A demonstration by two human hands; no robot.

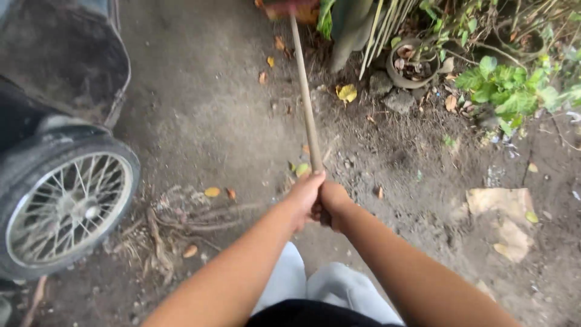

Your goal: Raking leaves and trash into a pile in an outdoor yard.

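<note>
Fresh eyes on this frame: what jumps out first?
Both hands, left and right, clasp the near end of a long wooden stick that runs up the middle over bare dirt. At far left stands a spoked wheel. Green plants and an old tyre sit top right.

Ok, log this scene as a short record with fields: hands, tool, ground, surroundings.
hands: left hand and right hand both gripping the lower end of the stick, side by side
tool: long wooden handle reaching away toward a reddish head at the top edge
ground: bare dirt with scattered dry leaves
surroundings: spoked wheel at left; green plants and a small round pot at upper right
</note>
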